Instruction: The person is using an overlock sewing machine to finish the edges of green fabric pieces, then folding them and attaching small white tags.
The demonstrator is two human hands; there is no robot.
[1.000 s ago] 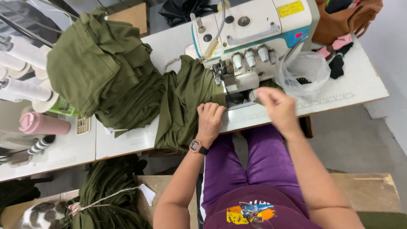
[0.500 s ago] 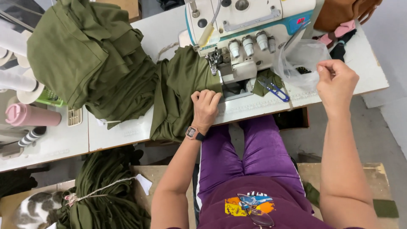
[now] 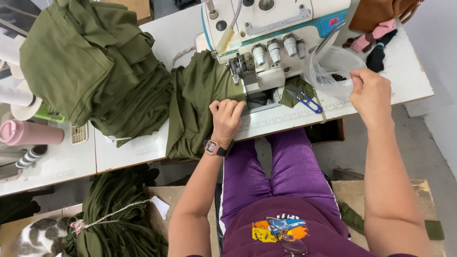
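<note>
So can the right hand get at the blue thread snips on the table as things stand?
Probably yes. The blue thread snips lie uncovered on the table just left of the right hand, nothing between them. But that hand is pinching the clear plastic bag, so it would need to let go first.

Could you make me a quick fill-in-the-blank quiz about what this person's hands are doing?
1. The left hand presses on ____ fabric beside the sewing machine.
2. The right hand grips a clear plastic ____.
3. The snips on the table have ____ handles.

Missing words: green; bag; blue
</note>
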